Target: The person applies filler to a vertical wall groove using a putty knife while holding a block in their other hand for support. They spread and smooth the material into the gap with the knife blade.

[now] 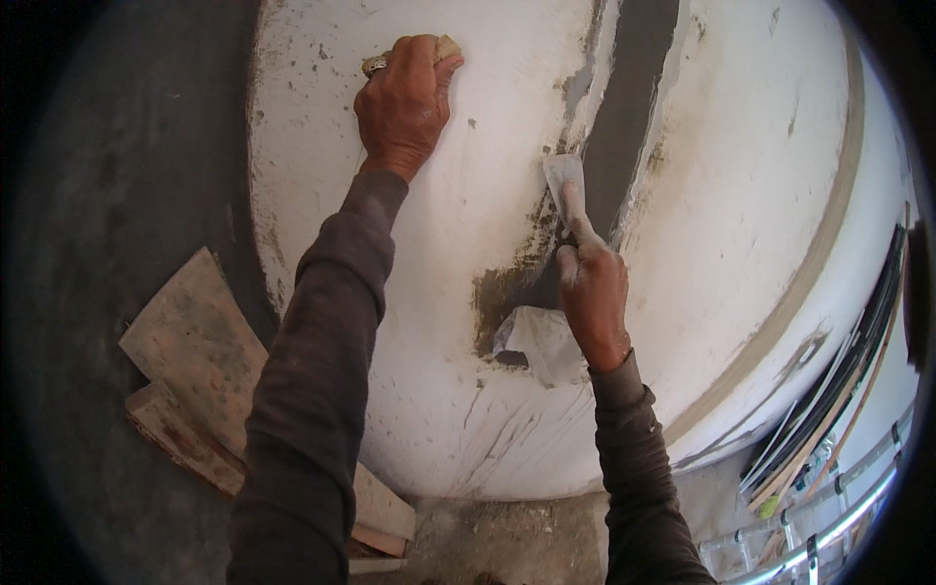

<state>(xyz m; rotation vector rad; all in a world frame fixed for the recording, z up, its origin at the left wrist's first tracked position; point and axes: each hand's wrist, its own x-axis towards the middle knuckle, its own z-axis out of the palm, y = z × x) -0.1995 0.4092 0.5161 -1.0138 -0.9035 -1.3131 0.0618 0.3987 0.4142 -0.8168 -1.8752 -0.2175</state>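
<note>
My left hand (405, 112) is closed around a small beige block (448, 49), held against the upper part of a white plastered surface (487, 107). My right hand (595, 292) grips a flat putty knife (563, 168), index finger stretched along its pale, smeared blade. The blade lies at the left edge of a long dark grey recessed strip (634, 78), where rough, stained patches run downward. Just below the knife, crumpled clear plastic (546, 346) covers part of a dark opening, partly behind my right hand.
Dusty boards (190, 312) lean at lower left beside a dark grey wall (117, 146). Long black and wooden strips (858, 351) stand at the right, near curved-looking metal tubing (819, 526) at lower right. A dusty concrete floor (507, 546) shows along the bottom.
</note>
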